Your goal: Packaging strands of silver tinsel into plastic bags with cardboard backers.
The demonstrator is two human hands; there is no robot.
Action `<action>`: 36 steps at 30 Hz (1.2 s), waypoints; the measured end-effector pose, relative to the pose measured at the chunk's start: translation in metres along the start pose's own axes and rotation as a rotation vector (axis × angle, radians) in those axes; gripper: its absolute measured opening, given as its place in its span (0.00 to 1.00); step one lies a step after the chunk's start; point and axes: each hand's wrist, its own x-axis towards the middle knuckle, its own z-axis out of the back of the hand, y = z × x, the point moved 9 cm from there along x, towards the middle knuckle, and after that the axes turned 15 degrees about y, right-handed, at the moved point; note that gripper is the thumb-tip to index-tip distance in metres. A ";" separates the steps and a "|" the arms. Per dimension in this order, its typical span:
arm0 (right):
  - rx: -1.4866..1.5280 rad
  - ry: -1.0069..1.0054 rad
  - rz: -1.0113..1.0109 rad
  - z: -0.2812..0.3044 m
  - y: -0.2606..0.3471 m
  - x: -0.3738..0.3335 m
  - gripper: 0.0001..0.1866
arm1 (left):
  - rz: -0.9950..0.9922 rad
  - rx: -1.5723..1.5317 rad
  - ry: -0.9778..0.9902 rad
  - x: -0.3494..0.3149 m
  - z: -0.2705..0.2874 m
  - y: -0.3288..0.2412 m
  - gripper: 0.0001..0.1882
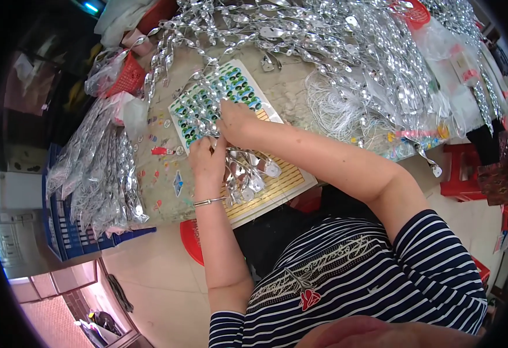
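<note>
A sheet of green and blue oval stickers [241, 87] lies at a slant on the table in front of me, its near part bare yellowish backing with lines. Shiny silver twisted strips [200, 110] run across the stickers and pass under my hands. My left hand [206, 159] is closed in a pinch on these strips, and their broad loose ends [248, 177] with pale round tabs spread out beside its wrist. Close beside it, my right hand [238, 122] is closed with curled fingers over the sheet. What its fingertips grip is hidden.
Heaps of silver twisted strips [347, 52] cover the far and right table. White string [332, 104] lies tangled right of the sheet. Bagged strips [100, 168] hang over the left edge above a blue crate [71, 232]. A red basket [127, 75] stands far left; red stools [462, 171] are at right.
</note>
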 end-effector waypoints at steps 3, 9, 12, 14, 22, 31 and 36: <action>-0.271 0.062 0.110 0.003 -0.001 -0.008 0.19 | 0.038 -0.051 -0.014 0.004 -0.005 0.001 0.24; -0.306 -0.086 0.246 0.039 -0.014 -0.007 0.13 | 0.006 0.006 -0.145 -0.009 0.006 0.005 0.23; -0.467 -0.040 0.124 0.068 -0.025 0.035 0.15 | -0.079 0.141 -0.278 -0.032 0.018 -0.007 0.25; -0.665 -0.177 0.146 0.088 -0.034 0.065 0.19 | -0.015 -0.015 -0.219 -0.036 0.016 0.000 0.26; -0.771 -0.243 0.134 0.110 -0.038 0.130 0.23 | -0.034 -0.423 -0.220 -0.075 0.018 -0.011 0.18; -0.725 -0.318 0.096 0.168 -0.040 0.153 0.09 | -0.084 -0.531 -0.397 -0.114 0.032 0.000 0.11; 0.103 -0.105 0.294 0.180 0.035 0.069 0.13 | -0.101 -0.712 -0.495 -0.123 0.046 -0.008 0.13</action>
